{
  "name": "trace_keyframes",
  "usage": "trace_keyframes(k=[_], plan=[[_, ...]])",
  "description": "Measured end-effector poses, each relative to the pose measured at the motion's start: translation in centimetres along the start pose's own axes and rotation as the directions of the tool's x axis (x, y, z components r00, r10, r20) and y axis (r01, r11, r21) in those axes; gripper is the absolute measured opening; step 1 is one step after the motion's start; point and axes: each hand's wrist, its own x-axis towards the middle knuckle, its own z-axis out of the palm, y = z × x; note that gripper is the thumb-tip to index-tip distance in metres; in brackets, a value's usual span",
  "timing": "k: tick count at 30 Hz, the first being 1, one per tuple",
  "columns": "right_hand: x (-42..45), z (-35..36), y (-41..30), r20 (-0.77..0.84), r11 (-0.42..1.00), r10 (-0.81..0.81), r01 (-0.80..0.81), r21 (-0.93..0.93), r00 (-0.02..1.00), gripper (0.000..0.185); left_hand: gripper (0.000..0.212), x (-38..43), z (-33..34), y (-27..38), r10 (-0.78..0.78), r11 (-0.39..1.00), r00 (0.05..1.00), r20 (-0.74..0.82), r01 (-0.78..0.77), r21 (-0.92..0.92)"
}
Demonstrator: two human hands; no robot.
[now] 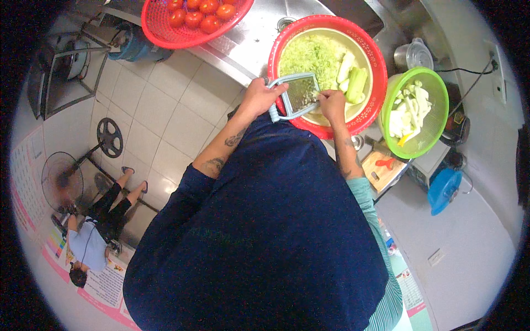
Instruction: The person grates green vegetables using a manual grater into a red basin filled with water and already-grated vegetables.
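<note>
My left hand (260,97) grips the frame of a flat grater (301,95), which has a light blue plastic border and a metal grating face. My right hand (332,104) has its fingertips pinched together at the grater's right side, by pale shreds on the metal. Whether they hold a shred or the rim is too small to tell. Under the grater is a cream basin (369,58) set inside a red perforated basin (379,89). Pale green shredded vegetable (310,58) fills its left part. Peeled green vegetable pieces (356,85) lie at its right.
A red colander (165,39) of tomatoes (193,19) stands left on the steel counter (248,45). To the right are a green colander (437,124) of pale cut pieces and a cutting board (383,165) with a red tool (385,164). Another person (89,240) is behind, near a fan (62,182).
</note>
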Motion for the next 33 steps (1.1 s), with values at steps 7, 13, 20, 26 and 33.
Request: trace_keyframes(k=[7,13,20,26,33], plan=[[-2.6,0.2,-3.0,-0.06,0.988,-0.151,0.152,0.021,0.987,0.013,0.036,-1.0,-0.4,1.3,-0.013,0.998,1.0,-0.009,0.014,0.057],[-1.0,1.4,-2.2,-0.173,0.97,-0.243,0.238,-0.048,0.954,0.013,0.035,0.1,0.1,0.4,0.002,1.0,1.0,-0.016,-0.002,-0.001],[-1.8,1.0,-3.0,-0.207,0.932,-0.355,0.363,-0.001,0.912,0.013,0.033,-0.2,0.0,0.2,-0.029,1.0,0.999,0.014,0.029,0.004],[-0.9,1.3,-3.0,-0.068,0.99,-0.135,0.133,-0.039,0.988,0.01,0.033,-0.4,-0.2,0.7,0.016,1.0,1.0,0.007,-0.016,0.0],[-1.0,1.1,-4.0,-0.073,0.99,-0.138,0.135,-0.045,0.988,0.013,0.032,-0.7,-0.2,1.5,0.011,1.0,1.0,0.018,-0.01,-0.017]])
